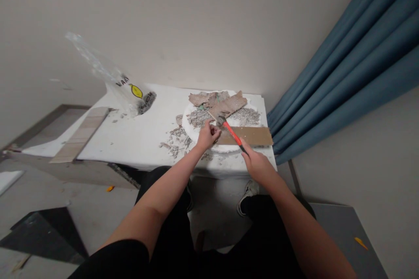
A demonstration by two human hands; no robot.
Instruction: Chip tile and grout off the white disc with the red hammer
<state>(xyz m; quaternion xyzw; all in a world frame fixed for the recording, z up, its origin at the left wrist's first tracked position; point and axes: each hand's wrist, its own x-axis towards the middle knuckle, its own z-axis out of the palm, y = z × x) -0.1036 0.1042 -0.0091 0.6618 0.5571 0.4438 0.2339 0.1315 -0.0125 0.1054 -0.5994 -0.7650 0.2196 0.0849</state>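
Observation:
My right hand (pixel 258 165) is wrapped round the black grip of a hammer (pixel 233 132) with a red handle. The hammer's head points away from me, over the near edge of some broken, brownish-grey sheet pieces (pixel 229 105). Close beside the head, my left hand (pixel 207 135) has its fingers curled in a pinch; whatever they hold is too small to make out. A flat brown board (pixel 252 136) lies under the hammer, to the right of my left hand. Beneath all this is a round white disc (pixel 190 133) carrying grey crumbled rubble (pixel 198 117).
Loose fragments (pixel 175 144) are scattered left of the disc on the white tabletop (pixel 131 137). A clear plastic bag (pixel 121 89) with a yellow lemon print stands farther left, near a wood-look strip (pixel 81 135). A blue curtain (pixel 343 52) hangs on the right; the wall is behind.

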